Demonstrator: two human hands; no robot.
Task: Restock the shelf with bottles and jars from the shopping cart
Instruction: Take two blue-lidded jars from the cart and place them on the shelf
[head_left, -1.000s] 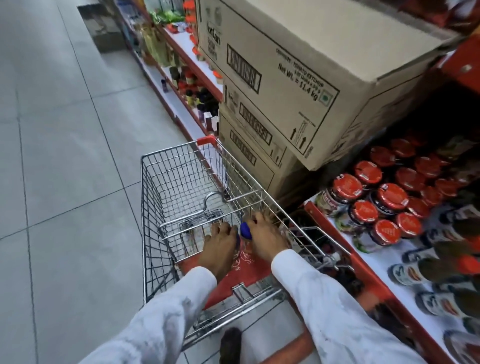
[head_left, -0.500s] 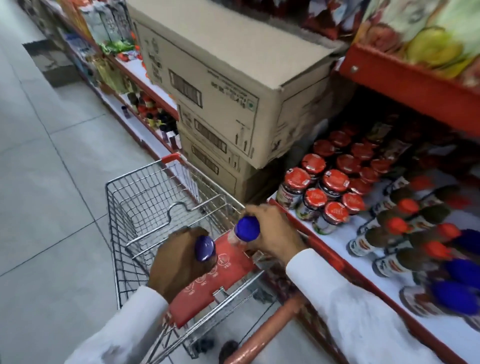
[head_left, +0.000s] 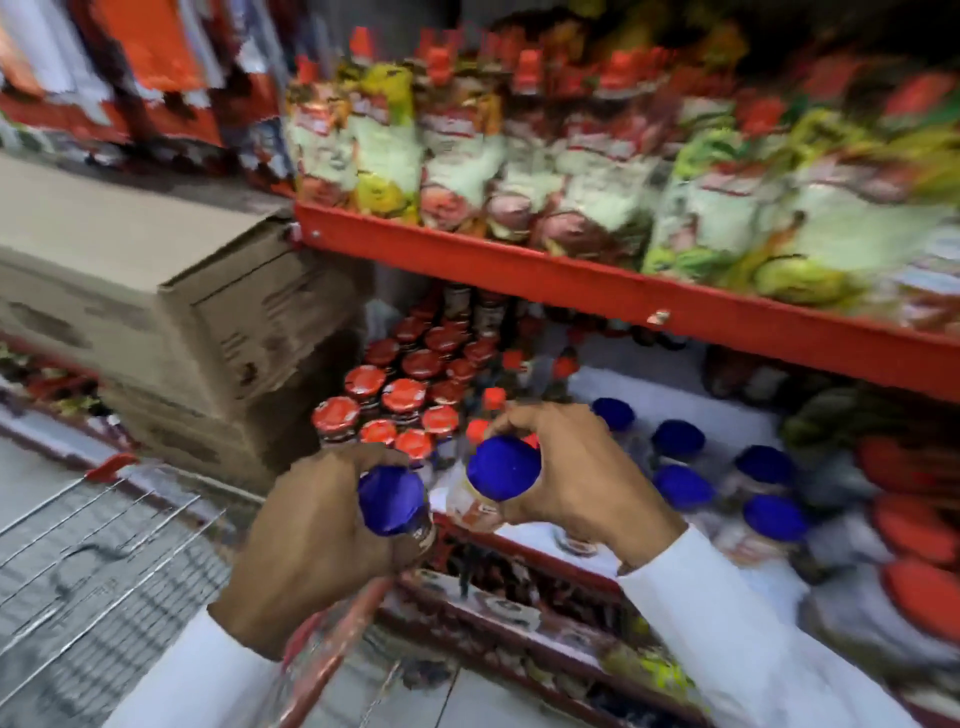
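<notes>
My left hand (head_left: 311, 540) grips a jar with a blue lid (head_left: 390, 500), held above the cart's red handle. My right hand (head_left: 582, 478) grips a second blue-lidded jar (head_left: 501, 467) at the front edge of the white shelf (head_left: 727, 410). Several blue-lidded jars (head_left: 680, 486) stand on that shelf just right of my right hand. Red-lidded jars (head_left: 402, 395) stand in rows behind and left of it. The wire shopping cart (head_left: 104, 545) sits at the lower left. The whole view is blurred by motion.
Stacked cardboard boxes (head_left: 171, 312) stand left of the shelf, beside the cart. A red shelf rail (head_left: 597, 291) above carries colourful pouches (head_left: 519, 156). Red-capped items (head_left: 914, 519) fill the shelf's right end. A lower shelf (head_left: 519, 597) holds dark products.
Both hands lifted the blue-lidded jars up out of the cart and rightward toward the shelf. The view swung up and right from the cart to the shelves.
</notes>
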